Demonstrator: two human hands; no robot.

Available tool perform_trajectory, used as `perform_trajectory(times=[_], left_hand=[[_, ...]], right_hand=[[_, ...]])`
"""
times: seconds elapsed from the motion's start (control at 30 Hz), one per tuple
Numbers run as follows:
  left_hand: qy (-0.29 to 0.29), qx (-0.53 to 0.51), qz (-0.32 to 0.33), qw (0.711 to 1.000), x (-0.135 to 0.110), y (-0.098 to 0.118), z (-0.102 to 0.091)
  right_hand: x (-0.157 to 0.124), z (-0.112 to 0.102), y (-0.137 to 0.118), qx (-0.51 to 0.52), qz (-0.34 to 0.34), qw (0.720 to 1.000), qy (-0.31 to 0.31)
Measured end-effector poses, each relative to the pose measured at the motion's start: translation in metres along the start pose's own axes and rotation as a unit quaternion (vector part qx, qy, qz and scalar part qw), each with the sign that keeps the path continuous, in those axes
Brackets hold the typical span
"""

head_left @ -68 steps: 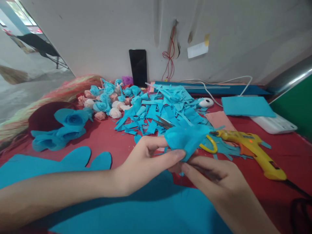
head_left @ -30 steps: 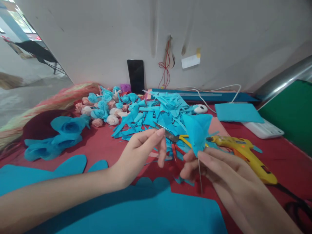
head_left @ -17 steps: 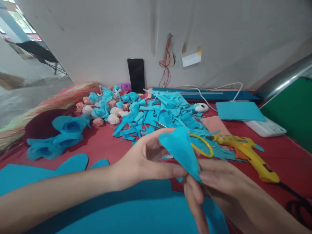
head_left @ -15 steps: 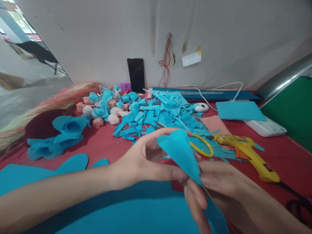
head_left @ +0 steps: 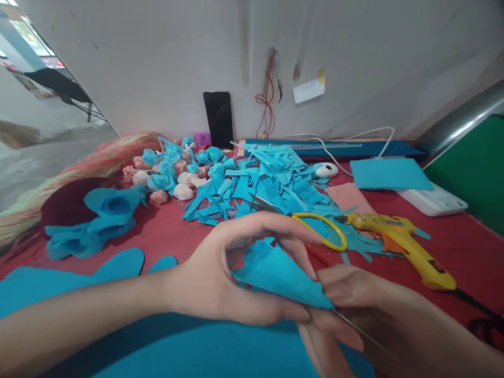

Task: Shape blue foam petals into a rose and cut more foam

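Head view: inside curled left hand (head_left: 220, 278), blue paper cone (head_left: 277, 275) — likely light, crushable — best held where right hand (head_left: 366, 294) pinches its tip.

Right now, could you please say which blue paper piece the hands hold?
The cone with a wire at its tip, in left hand and right hand; the big flowers, scraps and sheet lie unheld.
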State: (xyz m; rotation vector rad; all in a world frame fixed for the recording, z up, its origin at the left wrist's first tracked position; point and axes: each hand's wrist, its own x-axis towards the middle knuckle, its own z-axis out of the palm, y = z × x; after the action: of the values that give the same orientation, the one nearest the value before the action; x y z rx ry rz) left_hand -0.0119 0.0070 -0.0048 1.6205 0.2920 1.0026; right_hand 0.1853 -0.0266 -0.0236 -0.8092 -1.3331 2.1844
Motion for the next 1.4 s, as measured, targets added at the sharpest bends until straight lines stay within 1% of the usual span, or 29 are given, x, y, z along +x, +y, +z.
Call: perform_trajectory(times=[0.03,0.1,0.17,0.27,0.33,0.4,0.47,0.53,0.57,0.6,0.63,0.67,0.7,0.73,0.77,0.8,0.83,0.87,0.9,0.93,1.0,1.07,1.1,1.2,1.3,1.37,1.4], left_hand=[[0.001,0.019,0.014,1.0,-0.001,0.0,0.0],[0.002,0.057,0.035,0.998,-0.002,0.0,0.001],[0.006,0.09,0.039,0.995,-0.003,0.0,0.001],[0.01,0.132,0.048,0.99,-0.002,0.001,-0.002],[0.0,0.16,0.063,0.985,0.0,0.002,-0.005],[-0.025,0.186,0.069,0.98,0.003,0.002,-0.009],[-0.048,0.205,0.07,0.975,0.005,0.003,-0.013],[-0.061,0.219,0.072,0.971,0.006,0.003,-0.016],[-0.066,0.222,0.074,0.97,0.005,0.003,-0.017],[-0.069,0.22,0.073,0.97,0.004,0.003,-0.018],[-0.068,0.209,0.067,0.973,0.004,0.004,-0.019],[-0.066,0.187,0.055,0.979,0.003,0.004,-0.02],[-0.059,0.153,0.031,0.986,0.003,0.004,-0.021],[-0.049,0.111,-0.013,0.993,0.004,0.005,-0.021],[-0.042,0.07,-0.074,0.994,0.005,0.005,-0.022],[-0.038,0.038,-0.142,0.988,0.007,0.006,-0.022],[-0.037,0.022,-0.21,0.977,0.009,0.007,-0.022],[-0.039,0.026,-0.271,0.962,0.011,0.008,-0.022],[-0.046,0.043,-0.318,0.946,0.013,0.009,-0.021],[-0.061,0.069,-0.351,0.932,0.014,0.01,-0.021],[-0.103,0.111,-0.394,0.907,0.015,0.011,-0.019],[-0.15,0.121,-0.41,0.891,0.013,0.01,-0.018],[-0.168,0.12,-0.411,0.888,0.012,0.009,-0.017],[-0.205,0.121,-0.403,0.884,0.01,0.006,-0.014],[-0.214,0.161,-0.382,0.884,0.009,0.006,-0.01],[-0.209,0.214,-0.341,0.891,0.008,0.005,-0.006],[-0.204,0.245,-0.312,0.895,0.008,0.005,-0.005]], right_hand=[[0.0,0.0,0.001,0.057,-0.006,0.998,-0.001],[0.003,0.003,0.0,0.144,-0.008,0.989,-0.027],[0.007,0.006,-0.005,0.167,-0.005,0.984,-0.057],[0.012,0.01,-0.013,0.153,-0.004,0.986,-0.071],[0.014,0.009,-0.017,0.122,0.003,0.989,-0.078],[0.015,0.008,-0.019,0.092,0.012,0.992,-0.089],[0.014,0.007,-0.021,0.048,0.019,0.995,-0.081],[0.011,0.007,-0.023,-0.011,0.028,0.999,-0.042],[0.009,0.007,-0.024,-0.055,0.026,0.998,-0.012],[0.007,0.007,-0.026,-0.114,0.022,0.993,0.021],[0.004,0.007,-0.028,-0.183,0.015,0.982,0.05],[0.002,0.006,-0.029,-0.258,-0.001,0.963,0.075],[-0.001,0.006,-0.031,-0.337,-0.02,0.936,0.099],[-0.003,0.006,-0.031,-0.408,-0.036,0.905,0.118],[-0.004,0.005,-0.032,-0.461,-0.047,0.877,0.129],[-0.005,0.005,-0.032,-0.494,-0.053,0.858,0.132],[-0.006,0.005,-0.031,-0.512,-0.056,0.847,0.129],[-0.006,0.006,-0.03,-0.522,-0.048,0.843,0.119],[-0.005,0.006,-0.029,-0.526,-0.034,0.843,0.107],[-0.004,0.007,-0.028,-0.534,-0.018,0.84,0.097],[-0.002,0.009,-0.025,-0.559,0.02,0.824,0.093],[0.0,0.011,-0.023,-0.584,0.043,0.805,0.1],[0.0,0.011,-0.021,-0.588,0.039,0.801,0.104],[0.0,0.007,-0.015,-0.58,0.004,0.807,0.112],[-0.001,-0.001,-0.009,-0.573,-0.036,0.81,0.123],[-0.002,-0.006,-0.008,-0.563,-0.066,0.814,0.129],[-0.002,-0.008,-0.009,-0.542,-0.077,0.826,0.133]])
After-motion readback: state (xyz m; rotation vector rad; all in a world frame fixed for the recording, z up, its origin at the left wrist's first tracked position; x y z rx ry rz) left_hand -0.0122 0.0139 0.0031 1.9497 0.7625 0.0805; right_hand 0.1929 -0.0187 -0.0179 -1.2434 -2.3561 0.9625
